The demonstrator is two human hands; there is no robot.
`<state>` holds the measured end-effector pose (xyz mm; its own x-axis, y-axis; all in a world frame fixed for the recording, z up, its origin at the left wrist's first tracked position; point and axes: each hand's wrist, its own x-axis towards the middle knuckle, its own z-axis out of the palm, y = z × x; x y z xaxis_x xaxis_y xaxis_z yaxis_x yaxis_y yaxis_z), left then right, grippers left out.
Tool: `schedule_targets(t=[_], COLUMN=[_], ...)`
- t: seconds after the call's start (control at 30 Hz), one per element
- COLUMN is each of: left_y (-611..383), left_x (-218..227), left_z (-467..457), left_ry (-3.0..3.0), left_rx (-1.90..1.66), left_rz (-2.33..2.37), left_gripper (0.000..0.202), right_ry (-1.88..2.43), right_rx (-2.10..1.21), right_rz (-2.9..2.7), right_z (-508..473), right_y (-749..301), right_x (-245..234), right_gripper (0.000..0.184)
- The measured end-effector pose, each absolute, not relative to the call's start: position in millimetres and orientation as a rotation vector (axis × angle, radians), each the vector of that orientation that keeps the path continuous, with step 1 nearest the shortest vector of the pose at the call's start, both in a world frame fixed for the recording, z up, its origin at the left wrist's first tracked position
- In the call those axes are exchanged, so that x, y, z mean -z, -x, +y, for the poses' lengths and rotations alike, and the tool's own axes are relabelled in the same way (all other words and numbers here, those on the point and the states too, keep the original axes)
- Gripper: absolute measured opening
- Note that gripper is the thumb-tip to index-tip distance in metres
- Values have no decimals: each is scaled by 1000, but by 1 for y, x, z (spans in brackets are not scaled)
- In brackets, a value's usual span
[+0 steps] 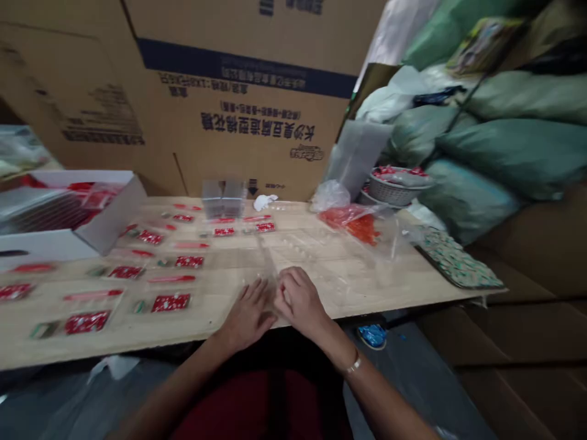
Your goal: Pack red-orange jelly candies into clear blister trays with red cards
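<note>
My left hand (247,315) rests near the front edge of the wooden table, its fingers stretched out over clear plastic. Right beside it, my right hand (300,302) has its fingers curled in a pinch; what they hold, if anything, is too small to make out. Thin clear plastic trays (316,256) lie around and beyond both hands, their outlines faint. To the left, several clear trays each carry a red pen-like stick (172,279), a red patterned packet (170,303) and a small greenish piece (139,306).
A white box (92,243) of red packets stands at left, against large cardboard (247,146). On the right are a plastic bag of orange-red pieces (353,225), a grey basket (398,190), and a tray of greenish-white pieces (458,260). Stuffed sacks (518,153) are piled beyond.
</note>
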<state>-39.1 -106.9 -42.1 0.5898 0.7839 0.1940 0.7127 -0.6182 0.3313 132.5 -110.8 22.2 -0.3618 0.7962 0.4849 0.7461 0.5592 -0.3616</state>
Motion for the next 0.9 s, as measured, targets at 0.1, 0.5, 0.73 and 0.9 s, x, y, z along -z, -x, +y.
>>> schedule_targets(t=[0.1, 0.5, 0.73, 0.9], left_y=[28, 11, 19, -10], left_x=[31, 16, 2, 5], left_z=[-95, -59, -54, -45], left_ry=[-2671, -2405, -2491, -2518], left_rx=[-311, -312, 26, -59], left_rz=[1180, 1404, 1442, 1565], left_gripper=[34, 40, 34, 39], right_ry=[1271, 1531, 1605, 1567], right_rx=[-238, -226, -226, -257], right_rz=[-2326, -2596, -2398, -2169], right_z=[-152, -151, -131, -113], right_y=[-167, -202, -194, -218], right_x=[-32, 25, 22, 26], right_gripper=[17, 21, 6, 9])
